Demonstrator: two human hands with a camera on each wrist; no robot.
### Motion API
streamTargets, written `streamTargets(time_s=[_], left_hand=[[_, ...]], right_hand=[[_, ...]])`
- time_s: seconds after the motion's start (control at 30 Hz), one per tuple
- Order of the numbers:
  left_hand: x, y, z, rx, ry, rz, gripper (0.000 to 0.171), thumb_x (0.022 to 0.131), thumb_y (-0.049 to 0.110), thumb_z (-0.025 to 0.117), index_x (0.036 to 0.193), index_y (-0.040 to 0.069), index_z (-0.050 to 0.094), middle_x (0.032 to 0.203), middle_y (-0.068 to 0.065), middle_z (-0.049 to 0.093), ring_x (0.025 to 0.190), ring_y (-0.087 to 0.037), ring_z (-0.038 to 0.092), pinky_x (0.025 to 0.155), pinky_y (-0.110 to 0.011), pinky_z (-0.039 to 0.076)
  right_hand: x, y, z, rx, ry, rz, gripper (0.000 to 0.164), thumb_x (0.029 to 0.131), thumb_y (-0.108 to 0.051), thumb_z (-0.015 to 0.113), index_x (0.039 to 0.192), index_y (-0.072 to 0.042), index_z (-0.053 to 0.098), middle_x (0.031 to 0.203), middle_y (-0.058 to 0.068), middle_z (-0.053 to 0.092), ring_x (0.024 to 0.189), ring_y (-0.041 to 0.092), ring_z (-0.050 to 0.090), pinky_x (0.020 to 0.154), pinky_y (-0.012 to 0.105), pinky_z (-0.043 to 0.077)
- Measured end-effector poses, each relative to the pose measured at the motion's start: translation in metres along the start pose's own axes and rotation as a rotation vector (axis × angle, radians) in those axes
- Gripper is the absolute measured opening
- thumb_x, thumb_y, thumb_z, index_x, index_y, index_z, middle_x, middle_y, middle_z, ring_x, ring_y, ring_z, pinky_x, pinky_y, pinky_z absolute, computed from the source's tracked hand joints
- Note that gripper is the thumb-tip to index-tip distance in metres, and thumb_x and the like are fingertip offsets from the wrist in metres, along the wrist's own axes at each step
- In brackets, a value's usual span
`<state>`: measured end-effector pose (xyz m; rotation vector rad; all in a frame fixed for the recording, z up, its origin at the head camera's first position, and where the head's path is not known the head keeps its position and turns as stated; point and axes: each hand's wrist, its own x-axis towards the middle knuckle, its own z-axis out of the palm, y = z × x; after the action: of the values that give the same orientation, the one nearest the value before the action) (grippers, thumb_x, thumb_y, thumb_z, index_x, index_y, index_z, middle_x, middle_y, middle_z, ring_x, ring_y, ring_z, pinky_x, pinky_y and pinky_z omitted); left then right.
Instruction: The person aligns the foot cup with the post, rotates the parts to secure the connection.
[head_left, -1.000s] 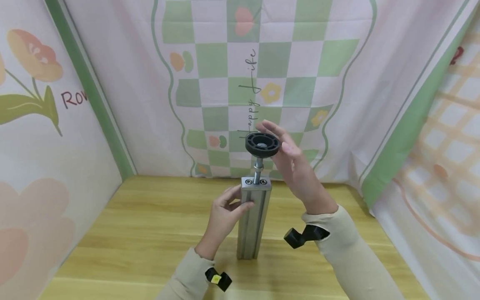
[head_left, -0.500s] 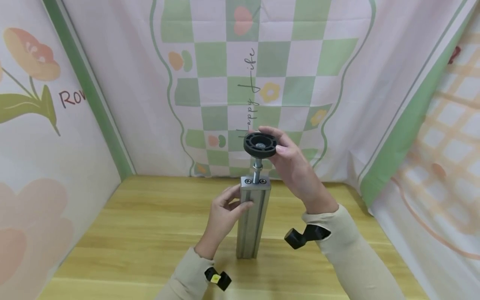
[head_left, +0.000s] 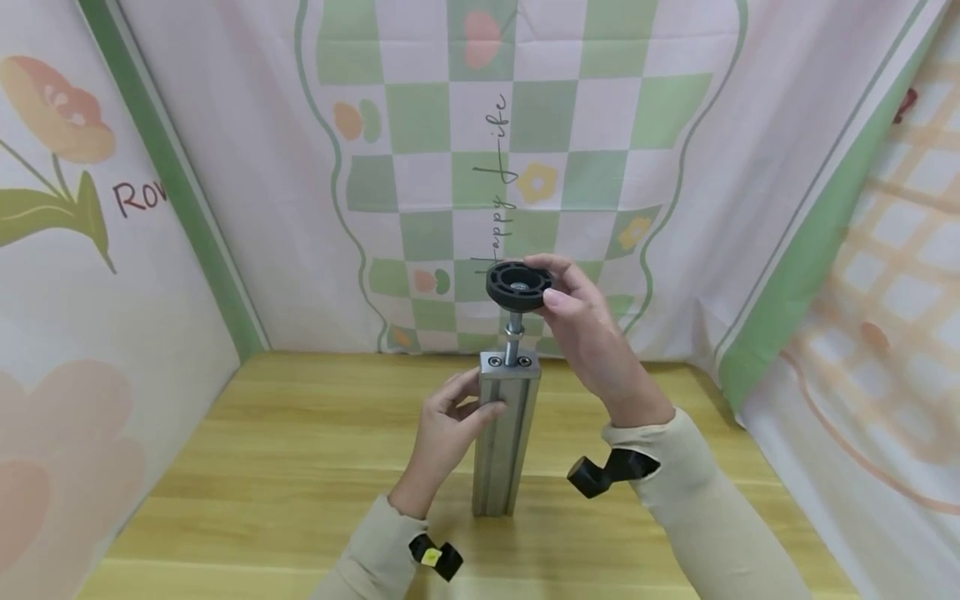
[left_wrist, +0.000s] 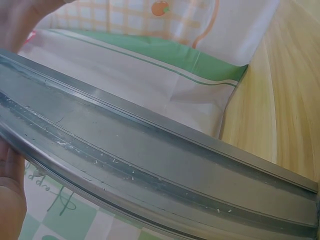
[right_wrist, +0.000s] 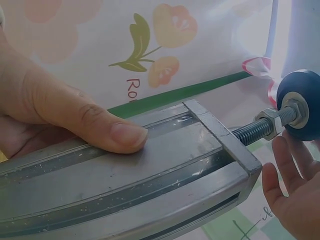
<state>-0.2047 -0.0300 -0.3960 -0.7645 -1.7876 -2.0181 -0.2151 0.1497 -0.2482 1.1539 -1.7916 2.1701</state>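
Observation:
A grooved aluminium profile (head_left: pixel 498 454) stands upright on the table. My left hand (head_left: pixel 448 433) grips its upper part from the left, thumb across the near face. From the end plate, with two screws in it, rises the threaded rod (right_wrist: pixel 250 134) of a levelling foot. A hex nut (right_wrist: pixel 271 122) sits partway up this rod, apart from the plate. On top is the round black foot pad (head_left: pixel 517 303), hollow side up. My right hand (head_left: pixel 592 350) pinches its right rim, thumb in front and fingers behind. The profile (left_wrist: pixel 160 145) fills much of the left wrist view.
The wooden table (head_left: pixel 300 467) spreads around the profile's base. A patterned cloth (head_left: pixel 420 183) hangs behind it, with further cloth walls at left and right. Black camera mounts (head_left: pixel 611 473) sit on both wrists.
My right hand's fingers and thumb have closed in from beside the foot pad onto its rim. The left hand and the profile stay in place.

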Motion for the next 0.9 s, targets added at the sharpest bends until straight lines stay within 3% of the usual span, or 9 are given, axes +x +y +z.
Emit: streamTargets(time_s=[0.27,0.47,0.7,0.8,0.9], left_hand=[[0.0013,0.0009,0.0006,0.004,0.003,-0.002,0.045,0.087,0.000,0.077,0.130,0.001,0.065,0.114,-0.013,0.066,0.096,-0.018,0.065,0.086,-0.036,0.058],[0.0015,0.0012,0.0004,0.009,0.005,-0.004,0.046,0.086,0.001,0.077,0.130,0.002,0.065,0.116,-0.013,0.066,0.098,-0.018,0.065,0.086,-0.036,0.058],[0.0014,0.0016,0.0008,0.006,0.006,-0.008,0.046,0.087,0.001,0.077,0.130,0.001,0.065,0.117,-0.013,0.066,0.099,-0.018,0.065,0.086,-0.036,0.058],[0.0003,0.0016,0.0004,-0.001,0.013,-0.004,0.045,0.087,0.000,0.077,0.130,0.000,0.064,0.117,-0.014,0.066,0.100,-0.019,0.065,0.086,-0.036,0.058],[-0.0004,0.0010,0.0004,-0.004,0.012,-0.002,0.045,0.087,0.000,0.077,0.130,-0.001,0.064,0.117,-0.014,0.066,0.099,-0.018,0.065,0.087,-0.037,0.058]], right_hand=[[-0.0010,-0.0025,0.0008,-0.061,0.054,0.021,0.042,0.091,-0.006,0.055,0.132,-0.012,0.050,0.132,0.018,0.049,0.116,0.026,0.051,0.096,0.027,0.049],[-0.0013,-0.0013,0.0019,-0.086,0.074,0.008,0.047,0.089,-0.008,0.062,0.134,-0.010,0.047,0.129,0.016,0.049,0.112,0.025,0.053,0.091,0.026,0.051],[0.0008,-0.0001,0.0022,0.002,-0.003,0.001,0.055,0.104,-0.031,0.036,0.154,-0.009,0.026,0.155,0.016,0.033,0.139,0.030,0.038,0.119,0.040,0.022],[0.0018,0.0004,0.0025,0.060,-0.063,0.012,0.056,0.108,-0.035,0.026,0.157,-0.008,0.022,0.159,0.019,0.029,0.143,0.031,0.034,0.120,0.043,0.021],[0.0010,0.0017,0.0020,0.105,-0.090,0.030,0.053,0.108,-0.033,0.024,0.155,-0.008,0.027,0.159,0.022,0.028,0.144,0.032,0.033,0.119,0.043,0.024]])
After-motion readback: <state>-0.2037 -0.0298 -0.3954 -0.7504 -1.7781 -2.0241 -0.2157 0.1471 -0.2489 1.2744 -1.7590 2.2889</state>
